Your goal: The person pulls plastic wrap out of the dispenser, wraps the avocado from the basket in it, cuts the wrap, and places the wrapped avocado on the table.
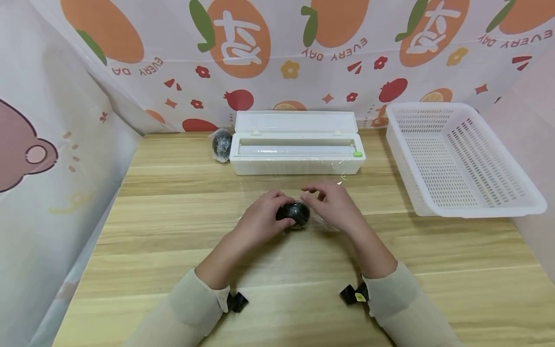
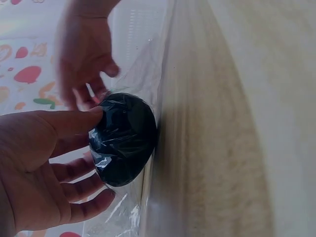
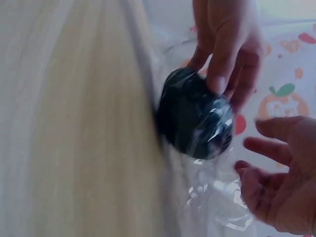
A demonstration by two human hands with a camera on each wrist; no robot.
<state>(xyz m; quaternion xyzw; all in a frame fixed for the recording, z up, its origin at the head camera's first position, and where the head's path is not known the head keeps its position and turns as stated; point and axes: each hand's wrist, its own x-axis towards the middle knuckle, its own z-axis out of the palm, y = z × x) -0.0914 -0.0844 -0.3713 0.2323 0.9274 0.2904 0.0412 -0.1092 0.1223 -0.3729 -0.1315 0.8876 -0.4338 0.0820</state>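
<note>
In the head view my left hand (image 1: pixel 265 213) grips a dark, oval avocado (image 1: pixel 299 214) from its left side, thumb and fingers around it. Clear cling film covers the avocado (image 2: pixel 123 138), with shiny creases, and more film (image 3: pixel 229 197) spreads beside it on the table. Just to the right, my right hand (image 1: pixel 333 205) hovers close by with loosely bent fingers. In the right wrist view a gap shows between the right hand (image 3: pixel 281 182) and the avocado, and nothing is seen held in it.
Behind the hands stands a white cling film box (image 1: pixel 299 166) with its lid raised and a green slider (image 1: pixel 357 154). A second wrapped dark avocado (image 1: pixel 222 144) lies against its left end. At the right sits a white plastic basket (image 1: pixel 416 193) on the wooden table (image 1: pixel 173 217).
</note>
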